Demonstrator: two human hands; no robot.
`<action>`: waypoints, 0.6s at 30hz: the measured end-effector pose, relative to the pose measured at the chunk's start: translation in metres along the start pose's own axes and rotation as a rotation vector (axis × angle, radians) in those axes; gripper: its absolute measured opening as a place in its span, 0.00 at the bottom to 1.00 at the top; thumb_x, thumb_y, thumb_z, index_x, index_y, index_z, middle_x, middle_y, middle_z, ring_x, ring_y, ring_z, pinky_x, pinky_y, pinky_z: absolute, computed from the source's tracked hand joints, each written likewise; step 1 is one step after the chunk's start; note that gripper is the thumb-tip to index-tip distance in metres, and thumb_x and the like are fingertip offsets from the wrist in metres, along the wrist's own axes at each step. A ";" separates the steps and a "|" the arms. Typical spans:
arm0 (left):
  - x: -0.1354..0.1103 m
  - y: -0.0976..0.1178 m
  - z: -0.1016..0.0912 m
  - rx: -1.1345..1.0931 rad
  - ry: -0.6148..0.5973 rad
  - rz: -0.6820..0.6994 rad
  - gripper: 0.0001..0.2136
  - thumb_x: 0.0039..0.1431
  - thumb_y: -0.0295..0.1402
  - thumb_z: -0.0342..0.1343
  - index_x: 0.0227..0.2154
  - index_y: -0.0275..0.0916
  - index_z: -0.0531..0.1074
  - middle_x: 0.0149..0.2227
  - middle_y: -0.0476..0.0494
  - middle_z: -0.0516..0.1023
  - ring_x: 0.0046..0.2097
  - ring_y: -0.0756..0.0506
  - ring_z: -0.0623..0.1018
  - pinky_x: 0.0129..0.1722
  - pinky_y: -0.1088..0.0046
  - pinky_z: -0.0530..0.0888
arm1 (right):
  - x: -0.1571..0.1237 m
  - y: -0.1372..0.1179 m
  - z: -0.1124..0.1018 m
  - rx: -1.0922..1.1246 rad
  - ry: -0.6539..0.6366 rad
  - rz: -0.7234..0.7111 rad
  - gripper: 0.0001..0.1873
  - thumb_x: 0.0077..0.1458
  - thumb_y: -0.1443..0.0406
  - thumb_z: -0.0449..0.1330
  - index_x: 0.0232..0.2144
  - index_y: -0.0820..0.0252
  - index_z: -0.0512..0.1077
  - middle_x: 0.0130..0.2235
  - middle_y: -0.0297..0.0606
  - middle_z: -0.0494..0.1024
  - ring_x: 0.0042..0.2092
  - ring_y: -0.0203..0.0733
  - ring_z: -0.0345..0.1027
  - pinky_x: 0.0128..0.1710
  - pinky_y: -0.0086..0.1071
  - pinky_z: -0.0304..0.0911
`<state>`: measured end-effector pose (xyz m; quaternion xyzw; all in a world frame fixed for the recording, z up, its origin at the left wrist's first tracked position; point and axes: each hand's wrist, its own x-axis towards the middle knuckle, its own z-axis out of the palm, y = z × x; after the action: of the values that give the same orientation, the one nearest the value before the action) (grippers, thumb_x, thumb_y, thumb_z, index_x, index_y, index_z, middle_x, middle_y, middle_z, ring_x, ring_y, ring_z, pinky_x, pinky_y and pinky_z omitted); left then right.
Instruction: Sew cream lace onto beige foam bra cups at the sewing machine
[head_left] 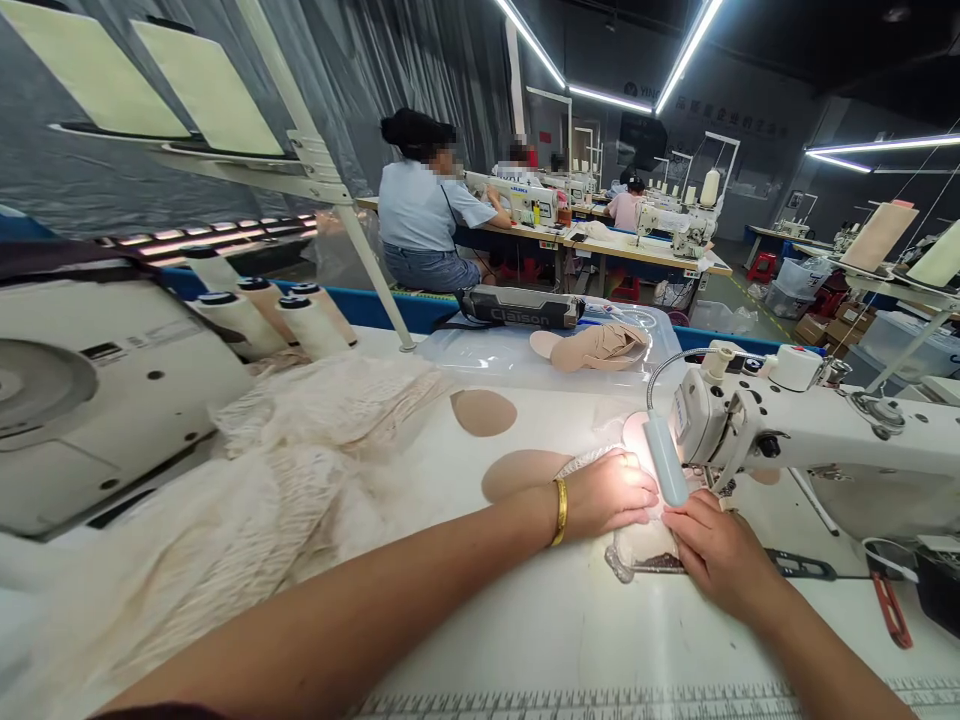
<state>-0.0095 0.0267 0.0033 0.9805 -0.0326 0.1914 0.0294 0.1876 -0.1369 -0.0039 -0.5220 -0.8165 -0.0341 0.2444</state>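
Soft pale-cream fabric piece (646, 541) pressed onto glossy white tabletop (555, 620), by white metal sewing machine (810, 415). Left hand (611, 492) laid over it palm-down, unclenched; fabric touched by right hand (720, 545), grip can't be told.

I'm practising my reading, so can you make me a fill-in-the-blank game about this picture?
The bracelet is on the person's ____ arm.
The sewing machine beside the right hand is coloured ____.
The left hand touches pale fabric, and so does the ____ hand.
The dark box reads ____.

Missing words: left; white; right; Claison.
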 end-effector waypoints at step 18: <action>0.008 -0.004 -0.004 0.014 0.054 -0.141 0.07 0.66 0.32 0.55 0.39 0.42 0.80 0.43 0.39 0.82 0.46 0.39 0.76 0.48 0.60 0.67 | 0.001 0.000 0.002 -0.076 0.033 0.033 0.15 0.65 0.73 0.50 0.47 0.56 0.72 0.38 0.41 0.75 0.37 0.46 0.68 0.29 0.34 0.61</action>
<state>-0.0036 0.0304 0.0099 0.9751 0.0385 0.2154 0.0369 0.1868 -0.1351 -0.0053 -0.5438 -0.8017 -0.0694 0.2383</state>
